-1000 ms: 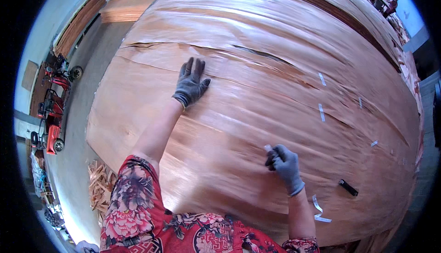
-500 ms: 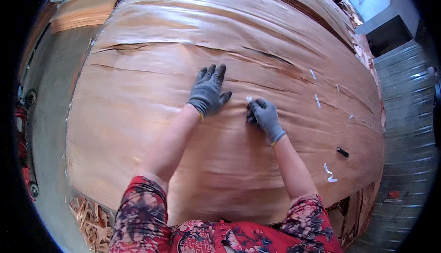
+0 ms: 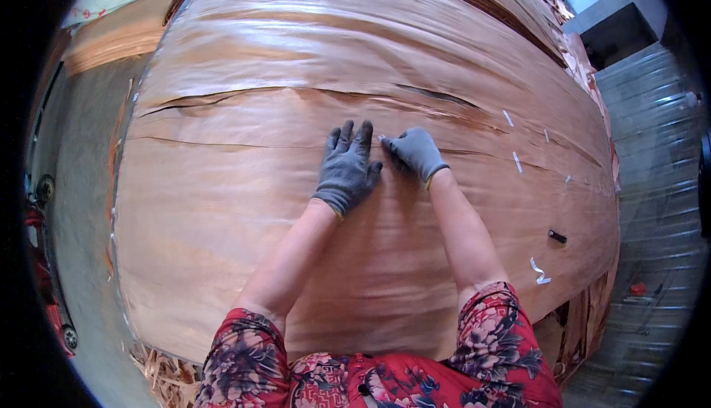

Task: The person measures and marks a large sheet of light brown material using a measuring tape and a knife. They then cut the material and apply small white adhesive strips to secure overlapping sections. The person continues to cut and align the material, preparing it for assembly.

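A large, brown wood veneer sheet (image 3: pixel 215 238) lies in front of me, wavy and split across its upper half. My left hand (image 3: pixel 346 169), in a grey glove with dark fingertips, rests flat on it with fingers stretched out, just below a thin crack (image 3: pixel 244 144). Close beside it, my right hand (image 3: pixel 417 154), gloved alike, pinches a small piece of white tape (image 3: pixel 381 138) at that crack. A wider split (image 3: pixel 437 95) runs farther back. Several short white tape strips (image 3: pixel 517 161) are on the veneer to the right.
A small black tool (image 3: pixel 557 237) and a curled white tape strip (image 3: pixel 539 272) lie at the right of the sheet. Veneer scraps (image 3: pixel 167 375) are heaped at the near left. Another veneer stack (image 3: pixel 111 29) stands far left; clear plastic sheeting (image 3: pixel 652 186) covers the right side.
My right hand has moved up and left with the white tape, closer to my left hand and onto the thin crack. The left hand stays flat, fingers spread.
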{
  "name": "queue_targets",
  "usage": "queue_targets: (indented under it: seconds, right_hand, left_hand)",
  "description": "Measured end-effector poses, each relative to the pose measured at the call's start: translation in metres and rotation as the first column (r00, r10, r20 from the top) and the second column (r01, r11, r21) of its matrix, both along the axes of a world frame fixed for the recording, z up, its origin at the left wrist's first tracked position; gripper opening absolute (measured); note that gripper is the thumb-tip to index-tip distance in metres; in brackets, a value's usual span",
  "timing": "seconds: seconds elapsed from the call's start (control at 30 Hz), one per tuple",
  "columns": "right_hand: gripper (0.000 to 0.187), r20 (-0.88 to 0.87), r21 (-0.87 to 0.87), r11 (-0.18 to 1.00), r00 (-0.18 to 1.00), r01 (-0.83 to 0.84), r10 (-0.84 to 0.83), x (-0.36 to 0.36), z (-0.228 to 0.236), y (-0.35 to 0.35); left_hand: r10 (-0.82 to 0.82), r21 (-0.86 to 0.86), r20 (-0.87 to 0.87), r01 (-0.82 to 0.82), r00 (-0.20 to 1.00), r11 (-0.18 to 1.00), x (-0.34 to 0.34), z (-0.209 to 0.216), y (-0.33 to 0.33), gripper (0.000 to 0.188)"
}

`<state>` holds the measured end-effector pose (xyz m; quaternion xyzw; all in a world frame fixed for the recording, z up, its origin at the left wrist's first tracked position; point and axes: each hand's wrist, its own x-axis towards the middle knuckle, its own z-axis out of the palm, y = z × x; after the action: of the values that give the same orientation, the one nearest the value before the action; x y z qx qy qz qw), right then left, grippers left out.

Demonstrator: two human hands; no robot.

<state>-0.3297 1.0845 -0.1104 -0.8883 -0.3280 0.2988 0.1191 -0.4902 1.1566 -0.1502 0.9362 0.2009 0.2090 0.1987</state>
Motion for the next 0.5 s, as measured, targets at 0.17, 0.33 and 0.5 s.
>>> queue_targets:
  seconds: [0.17,0.33,0.5]
  right_hand:
    - [0.063,0.119,-0.135,0.985,0.985,-0.107,0.123,0.001,0.013,-0.006]
    - [0.052,-0.098,0.019,0.993,0.988,-0.115,0.116,0.003,0.011,-0.018]
    - [0.039,-0.081,0.099,0.988,0.989,-0.114,0.123,0.004,-0.003,-0.028]
  left_hand:
    - [0.064,-0.049,0.092,-0.06,0.994,0.997,0.02,-0.002,0.011,0.076]
    - [0.079,0.125,-0.139,-0.062,0.987,0.99,0.052,-0.005,0.024,0.076]
    - [0.162,0.15,-0.147,-0.14,0.976,0.979,0.055,-0.001,0.022,0.08]
